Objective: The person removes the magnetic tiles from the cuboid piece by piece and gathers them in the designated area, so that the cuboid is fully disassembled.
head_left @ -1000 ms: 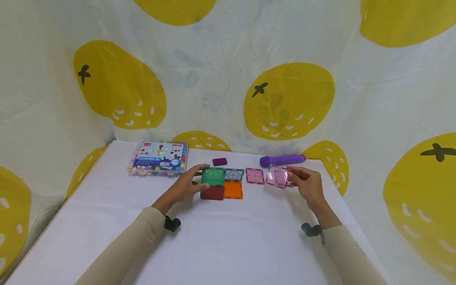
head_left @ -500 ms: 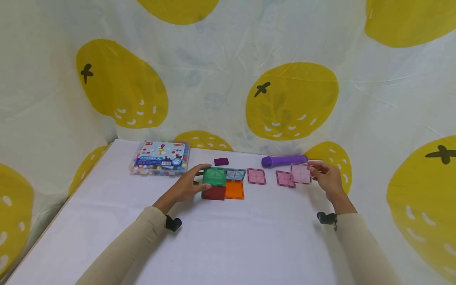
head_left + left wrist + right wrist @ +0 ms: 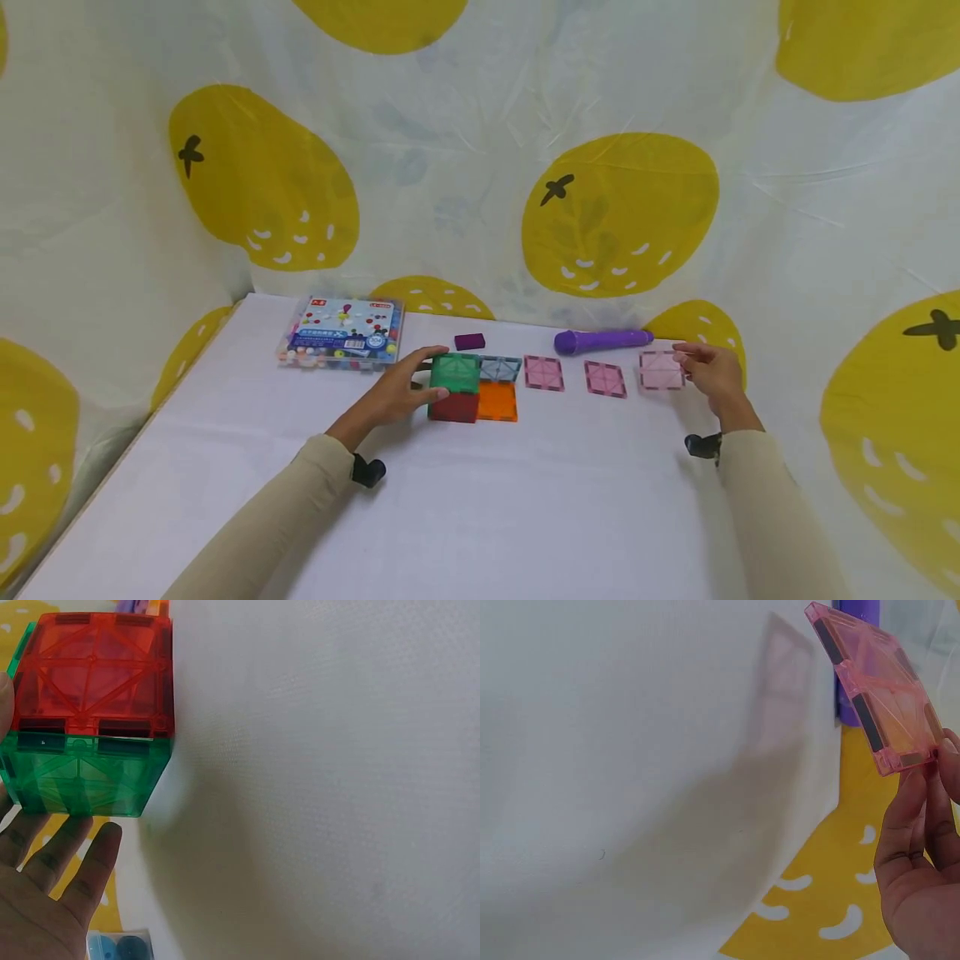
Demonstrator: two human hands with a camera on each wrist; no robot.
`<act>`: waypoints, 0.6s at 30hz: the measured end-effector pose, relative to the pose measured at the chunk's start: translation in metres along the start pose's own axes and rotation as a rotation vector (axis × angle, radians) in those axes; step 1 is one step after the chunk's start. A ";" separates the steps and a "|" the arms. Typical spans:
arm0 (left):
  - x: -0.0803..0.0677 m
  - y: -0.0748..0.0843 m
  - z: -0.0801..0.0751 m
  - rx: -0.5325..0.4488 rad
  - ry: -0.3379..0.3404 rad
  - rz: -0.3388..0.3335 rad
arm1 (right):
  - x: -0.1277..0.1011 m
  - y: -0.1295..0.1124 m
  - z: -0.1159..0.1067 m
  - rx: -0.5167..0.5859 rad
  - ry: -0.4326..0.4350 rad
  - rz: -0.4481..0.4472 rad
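One clear pink tile (image 3: pixel 662 370) is pinched by a corner between the thumb and fingers of your right hand (image 3: pixel 716 377); the right wrist view shows it tilted and raised off the worktop (image 3: pixel 525 500), with its pinkish shadow falling there. Your left hand (image 3: pixel 393 393) grips a see-through cube (image 3: pixel 455 387) near the middle of the worktop, thumb at the front and forefinger at the top back edge, other fingers spread along its green side. You have green on top of the cube and red on the face toward you. An orange tile (image 3: pixel 497 401) lies just right of the cube, with a blue-grey tile (image 3: pixel 499 369) behind it; you cannot tell whether that one leans. Two other pink tiles (image 3: pixel 543 373) (image 3: pixel 605 379) lie apart from each other, between the cube and your right hand. Beyond them rests a purple microphone (image 3: pixel 603 341). A small purple block (image 3: pixel 470 342) lies behind the cube, and farther left you have a clear plastic box (image 3: pixel 337 364) holding coloured beads. A white curtain (image 3: pixel 450 175) with yellow prints hangs behind everything.
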State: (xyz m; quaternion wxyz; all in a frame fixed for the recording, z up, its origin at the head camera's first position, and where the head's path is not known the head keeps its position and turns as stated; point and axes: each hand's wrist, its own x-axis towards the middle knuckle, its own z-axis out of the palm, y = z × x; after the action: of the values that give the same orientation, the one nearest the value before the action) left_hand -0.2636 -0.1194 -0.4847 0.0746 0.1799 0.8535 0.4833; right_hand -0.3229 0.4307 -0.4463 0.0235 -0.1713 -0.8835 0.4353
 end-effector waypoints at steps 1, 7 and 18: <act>0.000 0.000 0.000 -0.002 -0.001 -0.002 | 0.002 0.002 -0.001 0.001 -0.004 0.012; 0.000 -0.001 0.001 -0.005 -0.010 -0.010 | 0.012 0.014 -0.001 -0.001 -0.041 0.101; 0.001 0.001 -0.001 0.003 0.000 -0.022 | 0.025 0.028 0.003 0.013 -0.059 0.228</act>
State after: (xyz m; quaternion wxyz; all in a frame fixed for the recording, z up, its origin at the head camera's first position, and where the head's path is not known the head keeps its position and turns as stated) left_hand -0.2640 -0.1189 -0.4831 0.0799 0.1705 0.8563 0.4810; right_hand -0.3396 0.4520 -0.4727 -0.0511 -0.2574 -0.8559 0.4456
